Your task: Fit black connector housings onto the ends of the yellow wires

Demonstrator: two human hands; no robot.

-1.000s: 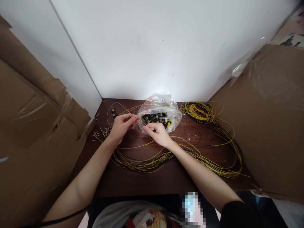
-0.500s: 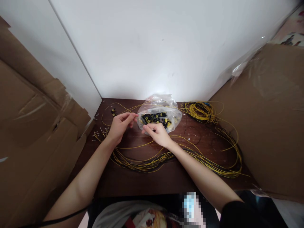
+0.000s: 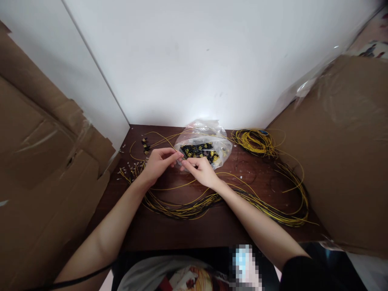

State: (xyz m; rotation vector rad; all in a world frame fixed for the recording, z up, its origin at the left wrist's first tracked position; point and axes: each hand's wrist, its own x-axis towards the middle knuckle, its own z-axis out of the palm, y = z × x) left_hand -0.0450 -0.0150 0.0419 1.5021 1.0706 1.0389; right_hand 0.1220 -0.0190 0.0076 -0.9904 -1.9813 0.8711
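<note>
Between thumb and fingers, my left hand (image 3: 161, 162) pinches a thin yellow wire (image 3: 165, 138), with its fingertips almost touching those of my right hand (image 3: 200, 170). My right hand is also closed in a pinch on the wire; whether a small part sits between the fingertips is hidden. Just behind the hands lies an open clear plastic bag (image 3: 224, 155) holding many small black and yellow connectors (image 3: 197, 150). A bundle of yellow and black wires (image 3: 184, 212) curves across the table under my right forearm.
Coiled yellow wire (image 3: 256, 142) lies at the back right of the brown table (image 3: 182, 238). A few black and yellow parts (image 3: 145, 145) sit at the back left, near white-tipped wire ends (image 3: 129, 169). Cardboard (image 3: 339, 153) stands on both sides, with a white wall (image 3: 194, 60) behind.
My left hand has moved right and slightly toward me, bringing its fingertips close to the right hand's. The right hand has hardly moved. More of the black and yellow parts at left show.
</note>
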